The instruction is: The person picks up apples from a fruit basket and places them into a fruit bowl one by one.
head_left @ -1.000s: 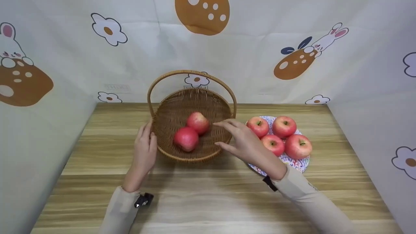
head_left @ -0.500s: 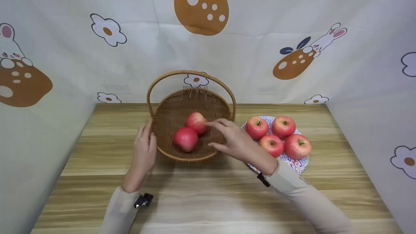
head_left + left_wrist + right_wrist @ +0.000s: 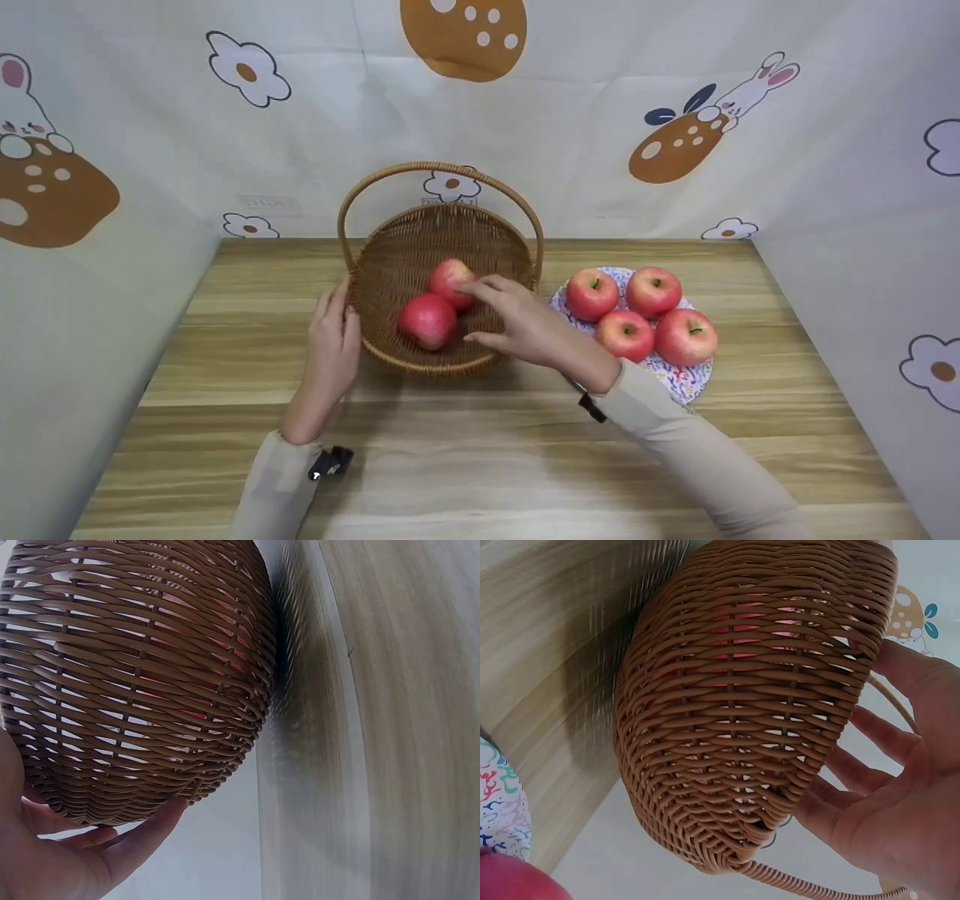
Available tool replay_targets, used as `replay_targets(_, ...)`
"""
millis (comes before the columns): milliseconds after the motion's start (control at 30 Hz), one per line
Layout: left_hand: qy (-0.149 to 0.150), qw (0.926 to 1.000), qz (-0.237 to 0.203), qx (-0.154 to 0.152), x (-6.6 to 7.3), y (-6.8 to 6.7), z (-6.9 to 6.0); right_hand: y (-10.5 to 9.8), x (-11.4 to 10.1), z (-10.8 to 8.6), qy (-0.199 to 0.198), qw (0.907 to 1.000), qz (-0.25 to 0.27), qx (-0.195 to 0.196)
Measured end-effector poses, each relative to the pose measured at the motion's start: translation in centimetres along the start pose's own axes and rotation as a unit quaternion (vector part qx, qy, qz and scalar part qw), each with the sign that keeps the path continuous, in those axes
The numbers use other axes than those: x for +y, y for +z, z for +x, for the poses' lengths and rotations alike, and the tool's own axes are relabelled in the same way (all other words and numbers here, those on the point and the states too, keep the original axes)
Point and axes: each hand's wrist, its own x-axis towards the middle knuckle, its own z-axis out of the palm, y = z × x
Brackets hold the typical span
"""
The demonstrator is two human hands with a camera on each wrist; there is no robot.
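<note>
A round wicker basket (image 3: 435, 367) with a tall arched handle (image 3: 442, 166) stands on the table, two red apples inside. The front apple (image 3: 428, 321) touches the back apple (image 3: 451, 283). My left hand (image 3: 334, 341) rests against the basket's left outer side, its fingers fairly straight; the left wrist view shows its fingertips (image 3: 171, 810) at the weave. My right hand (image 3: 521, 322) reaches over the basket's right rim, thumb and fingers spread, holding nothing. Its fingertips overlap the back apple; whether they touch it I cannot tell.
Right of the basket, a patterned plate (image 3: 679, 381) bears several apples (image 3: 686, 337). My right forearm (image 3: 675, 420) passes over its front left edge. Behind the wood-grain table (image 3: 465, 465) hangs a printed white cloth (image 3: 570, 135).
My right hand has moved left, farther over the basket, bringing its fingertips from beside the back apple to over it. My left hand, the basket and the apples stay put.
</note>
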Motion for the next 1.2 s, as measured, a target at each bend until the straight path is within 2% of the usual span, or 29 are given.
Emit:
replay_targets(467, -0.006, 0.9999, 0.012, -0.006, 0.0, 0.0, 0.0, 1.0, 0.2, 1.4, -0.027, 0.9993, 0.022, -0.011)
replay_targets(867, -0.001, 1.0, -0.002, -0.005, 0.0, 0.0, 0.1, 1.8, 0.1, 2.6, -0.026, 0.9979, 0.047, -0.037)
replay_targets(1200, -0.004, 0.9999, 0.01, -0.006, 0.0, 0.0, 0.0, 2.5, 0.1, 3.6, -0.035, 0.9968, 0.048, -0.053)
